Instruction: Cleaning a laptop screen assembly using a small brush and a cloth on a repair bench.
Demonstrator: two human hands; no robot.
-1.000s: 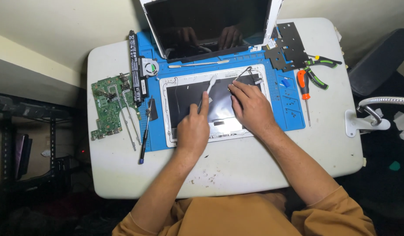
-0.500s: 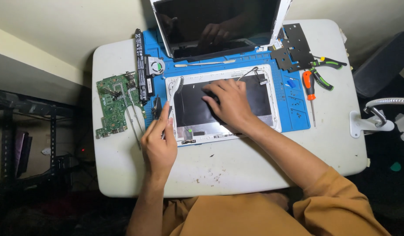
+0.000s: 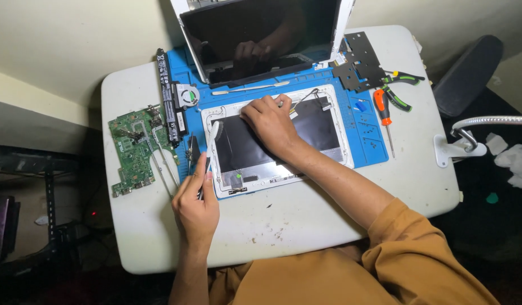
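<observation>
Hands working over opened laptop base (image 3: 275,144) on blue mat (image 3: 368,149).
Right hand (image 3: 269,121) is pressing flat on the dark panel, fingertips at its far edge; left hand (image 3: 196,206) is pinching a slim dark tool (image 3: 203,178) just left of it. Base is looking thin, rigid, fragile; best gripped by white rim.

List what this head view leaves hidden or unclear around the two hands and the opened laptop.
- Right hand: it covers part of the laptop base, so what its fingertips touch is hidden.
- Left hand: the dark slim tool it grips is too small to identify.
- Laptop screen: its top is cut off by the frame edge.
- Green circuit board: its components are too small to tell apart.
</observation>
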